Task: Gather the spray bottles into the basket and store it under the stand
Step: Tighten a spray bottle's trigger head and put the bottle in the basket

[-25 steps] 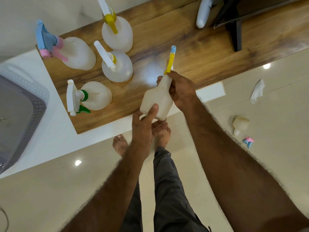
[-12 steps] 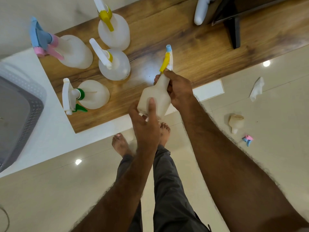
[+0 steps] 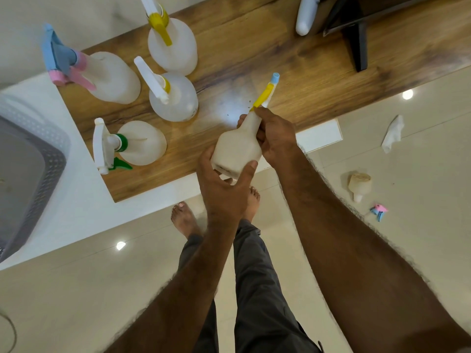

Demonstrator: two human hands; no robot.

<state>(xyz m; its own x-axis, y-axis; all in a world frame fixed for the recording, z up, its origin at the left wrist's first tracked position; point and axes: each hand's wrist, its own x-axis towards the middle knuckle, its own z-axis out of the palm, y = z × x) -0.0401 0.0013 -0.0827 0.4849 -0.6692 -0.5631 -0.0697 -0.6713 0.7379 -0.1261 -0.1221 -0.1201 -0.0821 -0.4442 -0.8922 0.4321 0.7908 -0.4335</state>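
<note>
I hold a cream spray bottle (image 3: 237,146) with a yellow and blue trigger over the front edge of the wooden stand top (image 3: 280,80). My right hand (image 3: 275,138) grips its neck and my left hand (image 3: 221,184) cups its base. Several other translucent spray bottles stand on the wood: one with a pink and blue head (image 3: 107,77), one with a yellow head (image 3: 173,44), one with a white nozzle (image 3: 173,98) and one with a green collar (image 3: 137,143). The grey perforated basket (image 3: 51,154) sits at the far left.
A bottle body without a head (image 3: 359,184), a loose pink and blue trigger (image 3: 379,210) and a crumpled tissue (image 3: 392,133) lie on the tiled floor at right. A black stand leg (image 3: 359,34) and a white object (image 3: 305,14) sit at the back. My bare feet are below the held bottle.
My left hand has shifted from the bottle's side to under its base, thumb and fingers now wrapped around it. The bottle stays in my right hand, tilted about the same.
</note>
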